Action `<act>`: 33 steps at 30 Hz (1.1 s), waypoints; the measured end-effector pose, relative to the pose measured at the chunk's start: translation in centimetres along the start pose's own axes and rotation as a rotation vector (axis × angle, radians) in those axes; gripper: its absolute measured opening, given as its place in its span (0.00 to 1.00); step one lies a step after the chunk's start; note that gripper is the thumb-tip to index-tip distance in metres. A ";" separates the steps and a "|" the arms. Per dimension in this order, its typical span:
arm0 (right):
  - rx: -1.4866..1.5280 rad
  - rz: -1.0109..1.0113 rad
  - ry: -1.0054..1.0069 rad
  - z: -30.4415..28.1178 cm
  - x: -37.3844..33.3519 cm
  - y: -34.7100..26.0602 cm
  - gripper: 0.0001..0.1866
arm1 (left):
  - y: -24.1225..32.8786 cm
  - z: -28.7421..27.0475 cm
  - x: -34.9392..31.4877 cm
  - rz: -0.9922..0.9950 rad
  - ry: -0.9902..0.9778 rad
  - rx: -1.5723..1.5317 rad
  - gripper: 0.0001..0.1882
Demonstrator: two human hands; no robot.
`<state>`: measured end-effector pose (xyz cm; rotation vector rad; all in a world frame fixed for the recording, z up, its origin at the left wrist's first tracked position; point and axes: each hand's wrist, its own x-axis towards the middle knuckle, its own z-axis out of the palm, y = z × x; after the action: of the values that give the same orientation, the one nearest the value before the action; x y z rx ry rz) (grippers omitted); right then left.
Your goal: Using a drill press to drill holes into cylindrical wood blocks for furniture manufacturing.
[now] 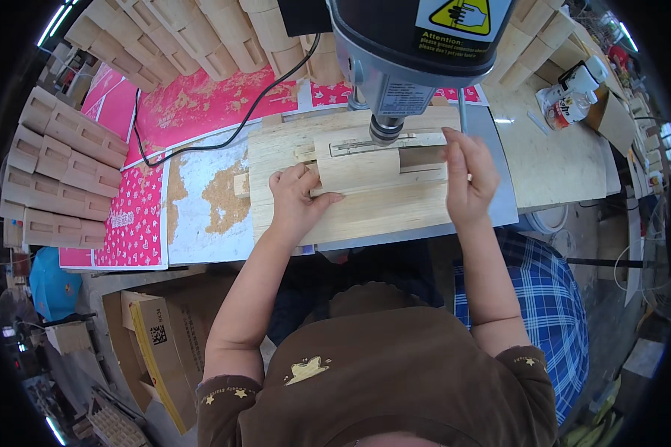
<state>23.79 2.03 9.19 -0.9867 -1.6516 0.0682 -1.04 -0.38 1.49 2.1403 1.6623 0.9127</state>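
Note:
A pale wooden block [358,171] with a rounded top and a cut recess lies on a flat wooden board [380,212]. Along its far side runs a narrow strip [350,147] with dark lines. My left hand [297,197] grips the block's left end, fingers curled and thumb stretched along the near side. At the right end my right hand [471,175] is closed on the block's edge; its fingertips are partly hidden. The drill press [421,45] stands over the work, its chuck [385,130] just above the strip. Whether a bit touches the wood I cannot tell.
Several recessed wooden blocks stand in rows at the back and left [67,164]. A black cable [238,127] crosses the sawdust-strewn pink sheet [201,100]. Bottles [570,108] stand at the right. A cardboard box [164,343] sits below left; a blue plaid cloth [544,298] hangs at the right.

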 end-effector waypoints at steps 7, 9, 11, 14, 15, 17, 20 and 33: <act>-0.017 -0.383 0.079 -1.5 3.0 0.1 0.05 | -0.1 0.4 0.0 0.018 0.051 -0.036 0.18; -0.106 -0.167 0.117 -2.8 6.4 -2.7 0.08 | -0.2 0.3 -0.4 0.004 0.059 -0.029 0.18; -0.095 -0.104 0.032 -2.7 11.3 -3.9 0.12 | -0.2 0.8 -0.5 0.019 0.077 -0.008 0.21; -0.487 -0.049 0.073 -2.0 17.8 -1.1 0.13 | 1.6 3.5 1.3 0.073 0.090 -0.030 0.24; -0.296 -0.067 -0.053 -1.2 18.3 -1.7 0.15 | 2.0 4.0 1.5 0.076 0.095 -0.062 0.24; -0.102 -0.087 -0.183 -1.1 18.7 -2.7 0.18 | 2.0 3.6 1.5 0.075 0.077 -0.038 0.24; -0.228 0.044 -0.147 -2.6 17.2 -4.0 0.17 | 2.4 3.1 1.5 0.043 0.052 -0.029 0.21; 0.005 -0.135 0.048 0.7 0.0 1.1 0.06 | 2.3 3.2 1.5 0.015 0.021 -0.049 0.18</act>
<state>23.87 3.04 8.35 -0.8639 -1.6687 -0.0419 2.92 0.80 0.82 2.1206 1.6197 0.9734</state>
